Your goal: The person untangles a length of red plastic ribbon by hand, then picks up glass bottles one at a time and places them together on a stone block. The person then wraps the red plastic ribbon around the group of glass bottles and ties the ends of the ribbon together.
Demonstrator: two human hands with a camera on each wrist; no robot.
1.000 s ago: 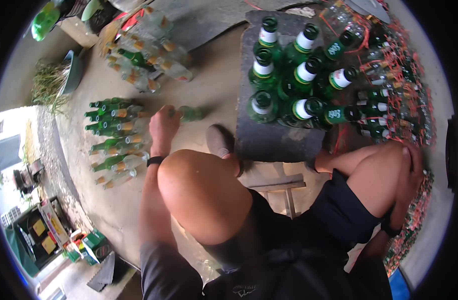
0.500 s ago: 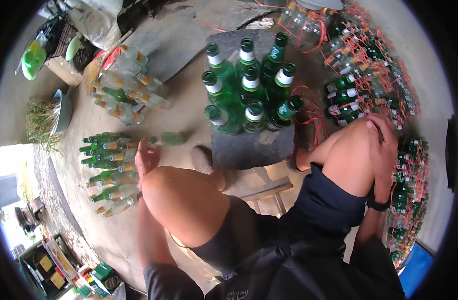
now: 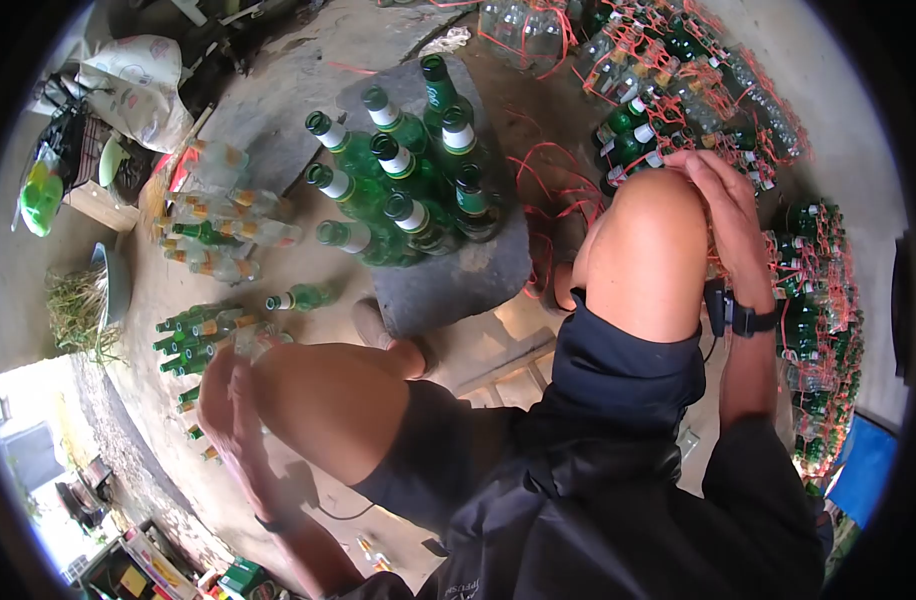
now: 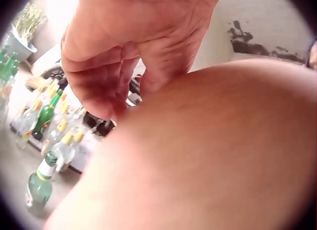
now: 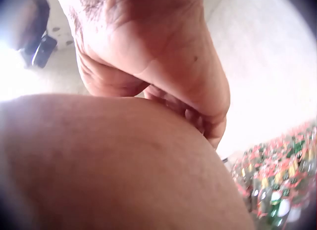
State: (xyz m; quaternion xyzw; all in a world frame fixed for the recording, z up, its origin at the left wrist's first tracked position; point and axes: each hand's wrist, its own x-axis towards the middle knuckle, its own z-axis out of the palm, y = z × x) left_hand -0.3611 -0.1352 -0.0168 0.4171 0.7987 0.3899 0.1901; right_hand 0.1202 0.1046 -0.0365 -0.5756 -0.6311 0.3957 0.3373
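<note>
My left hand (image 3: 233,405) lies by the left knee with loosely bent fingers and nothing in them; in the left wrist view its thumb and fingertips hang beside the skin of the knee. My right hand (image 3: 728,210) rests over the right knee, its fingers draped along the outer side. A single green bottle (image 3: 303,297) with a white neck label stands on the floor between the left hand and a dark slab (image 3: 448,295). Several green bottles (image 3: 403,165), labelled at the neck, stand close together on that slab.
Left of the legs stand rows of green and clear bottles (image 3: 193,335); another group of mostly clear bottles (image 3: 228,215) is farther back. Bottles bundled with red twine (image 3: 668,80) line the right wall. Loose red twine (image 3: 548,175) trails beside the slab. A planter (image 3: 108,290) stands at the left.
My left hand has come away from the single green bottle and drawn back to the left knee; the bottle stays on the floor. The right hand remains on its knee. The head view has swung.
</note>
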